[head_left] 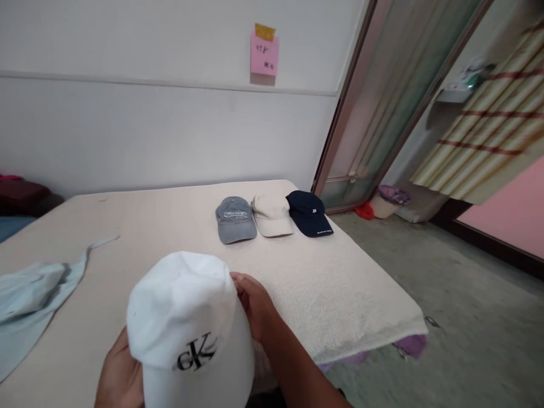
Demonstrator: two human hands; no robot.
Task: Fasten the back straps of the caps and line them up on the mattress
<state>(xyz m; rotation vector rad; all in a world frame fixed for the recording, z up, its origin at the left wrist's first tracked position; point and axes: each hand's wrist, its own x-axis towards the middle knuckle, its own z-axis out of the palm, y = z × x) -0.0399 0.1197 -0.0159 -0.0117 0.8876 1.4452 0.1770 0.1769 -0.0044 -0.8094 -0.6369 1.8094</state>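
Note:
A white baseball cap (182, 317) with dark letters on its front is held up close to me, its brim toward the bottom of the view. My left hand (121, 371) grips the cap's left side, fingers partly hidden behind it. On the other side, my right hand (255, 303) has its fingers closed at the cap's right edge. Beyond it, in a row on the cream bed cover (170, 221), lie a grey cap (236, 220), a beige cap (272, 215) and a navy cap (309, 213), brims facing me.
A pale blue fabric hat (36, 294) with a strap lies at the left of the bed. A pink note (264, 55) is taped to the white wall. To the right are a sliding door (374, 85), a bin (386, 203), a striped curtain (484, 119) and the grey floor (476, 283).

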